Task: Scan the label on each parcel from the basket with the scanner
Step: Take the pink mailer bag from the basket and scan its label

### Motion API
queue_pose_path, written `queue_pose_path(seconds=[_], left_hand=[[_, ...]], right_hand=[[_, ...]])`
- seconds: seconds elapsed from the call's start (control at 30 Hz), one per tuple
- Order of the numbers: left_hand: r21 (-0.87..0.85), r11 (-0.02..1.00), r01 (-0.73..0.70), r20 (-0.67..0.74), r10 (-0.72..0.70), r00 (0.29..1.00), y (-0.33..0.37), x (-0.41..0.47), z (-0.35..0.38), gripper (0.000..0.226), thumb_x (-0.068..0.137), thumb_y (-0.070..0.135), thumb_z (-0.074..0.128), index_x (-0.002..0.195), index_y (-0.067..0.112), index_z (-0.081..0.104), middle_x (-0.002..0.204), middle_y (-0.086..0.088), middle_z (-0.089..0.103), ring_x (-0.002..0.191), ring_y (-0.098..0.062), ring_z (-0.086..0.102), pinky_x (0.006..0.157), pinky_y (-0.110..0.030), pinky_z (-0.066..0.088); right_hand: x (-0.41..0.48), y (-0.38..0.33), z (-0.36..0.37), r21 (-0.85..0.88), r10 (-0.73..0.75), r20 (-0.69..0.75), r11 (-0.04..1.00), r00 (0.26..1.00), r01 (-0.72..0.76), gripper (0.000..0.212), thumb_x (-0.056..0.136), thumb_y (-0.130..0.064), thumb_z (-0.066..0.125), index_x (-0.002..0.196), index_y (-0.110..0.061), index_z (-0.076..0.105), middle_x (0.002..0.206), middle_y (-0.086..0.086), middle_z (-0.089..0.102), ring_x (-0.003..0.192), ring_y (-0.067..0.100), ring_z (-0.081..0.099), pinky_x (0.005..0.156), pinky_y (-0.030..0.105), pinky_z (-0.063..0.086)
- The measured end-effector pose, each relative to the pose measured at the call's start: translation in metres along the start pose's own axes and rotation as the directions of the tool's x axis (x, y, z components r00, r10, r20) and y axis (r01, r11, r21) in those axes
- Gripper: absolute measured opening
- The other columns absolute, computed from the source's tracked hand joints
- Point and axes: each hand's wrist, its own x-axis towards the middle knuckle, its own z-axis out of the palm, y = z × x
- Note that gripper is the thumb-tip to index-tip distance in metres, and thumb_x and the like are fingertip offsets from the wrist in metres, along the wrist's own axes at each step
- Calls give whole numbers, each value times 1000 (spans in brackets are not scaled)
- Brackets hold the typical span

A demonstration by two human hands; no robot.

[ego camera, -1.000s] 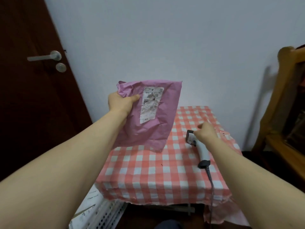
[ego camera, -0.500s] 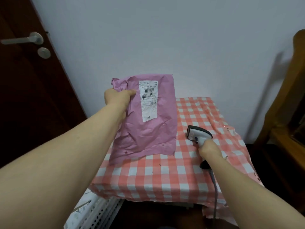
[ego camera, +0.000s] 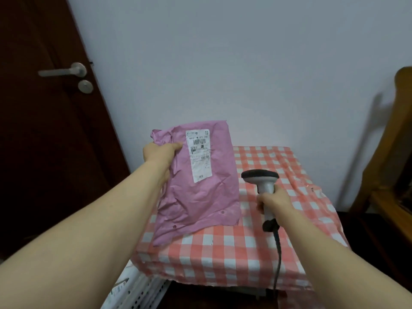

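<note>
My left hand (ego camera: 161,152) grips the upper left corner of a crumpled pink parcel (ego camera: 200,192), holding it upright over the left side of the table. Its white label (ego camera: 199,155) with barcodes faces me. My right hand (ego camera: 273,200) is closed around the handle of a grey and black scanner (ego camera: 260,177), lifted just right of the parcel with its head pointing away from me. The scanner's dark cable (ego camera: 278,257) hangs down over the table's front edge.
A small table with a red and white checked cloth (ego camera: 256,248) stands against the white wall. A white slatted basket (ego camera: 136,291) with paper in it sits on the floor at lower left. A dark door (ego camera: 44,130) is left, a wooden chair (ego camera: 390,152) right.
My right hand has closed on the scanner and raised it off the cloth to beside the parcel. The parcel has dropped a little and turned its label squarely to me.
</note>
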Motion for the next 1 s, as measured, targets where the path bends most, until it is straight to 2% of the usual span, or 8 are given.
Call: queue_pose_path(seconds=[0.13, 0.27, 0.37, 0.5, 0.6, 0.7, 0.9, 1.0], left_hand=[[-5, 1000, 3, -10, -3, 1000, 12, -5, -21, 29, 74, 8, 78, 72, 10, 49, 75, -5, 59, 87, -25, 64, 85, -38, 55], [-42, 999, -2, -28, 1, 1000, 21, -8, -42, 26, 75, 7, 78, 88, 2, 57, 93, -14, 66, 93, -28, 65, 85, -38, 54], [-67, 998, 9, -34, -11, 999, 27, -11, -56, 32, 75, 6, 77, 101, -1, 59, 105, -20, 66, 96, -31, 65, 87, -40, 54], [-62, 998, -2, -55, -2, 998, 32, -9, -71, 49, 72, 8, 80, 114, -9, 59, 110, -22, 67, 99, -32, 66, 90, -44, 54], [-54, 998, -9, -80, 5, 997, 36, -7, -81, 49, 72, 9, 80, 113, -9, 60, 109, -23, 67, 99, -33, 66, 91, -46, 54], [-41, 999, -24, -103, 20, 994, 39, -7, -87, 42, 73, 10, 79, 106, -6, 60, 104, -20, 66, 98, -32, 66, 90, -43, 54], [-62, 998, -30, -107, 23, 994, 39, -3, -95, 32, 73, 9, 80, 96, 0, 60, 99, -18, 65, 90, -30, 64, 87, -42, 55], [-78, 996, -34, -116, 24, 993, 39, -2, -97, 24, 74, 8, 78, 75, 7, 55, 93, -16, 63, 87, -27, 62, 86, -41, 54]], right_hand=[[-37, -46, -6, 171, -113, 110, 981, 987, 94, 17, 75, 6, 59, 79, -10, 56, 65, 12, 57, 50, 20, 50, 51, 27, 46], [-71, -76, 5, 287, -203, 264, 950, 943, 124, 19, 79, -2, 64, 96, -9, 58, 61, 9, 55, 49, 21, 50, 52, 29, 48], [-93, -89, 16, 326, -251, 374, 937, 893, 127, 19, 83, -3, 65, 97, -10, 53, 61, 9, 56, 44, 18, 52, 48, 27, 49], [-115, -97, 32, 311, -305, 368, 931, 879, 192, 21, 78, 2, 64, 98, -2, 58, 52, 7, 50, 34, 14, 42, 40, 21, 38], [-125, -103, 42, 316, -337, 357, 921, 871, 226, 9, 74, 0, 69, 79, -4, 63, 47, 5, 48, 36, 16, 39, 40, 21, 35], [-133, -107, 46, 306, -359, 362, 917, 860, 254, 15, 75, -1, 70, 66, -8, 59, 48, 6, 47, 37, 17, 38, 39, 22, 34], [-142, -111, 47, 299, -373, 368, 915, 852, 272, 19, 77, -1, 69, 64, -5, 56, 51, 10, 46, 37, 19, 37, 41, 23, 34], [-144, -112, 47, 300, -373, 367, 915, 852, 271, 20, 77, -1, 68, 62, -6, 56, 50, 9, 47, 39, 18, 38, 42, 24, 34]])
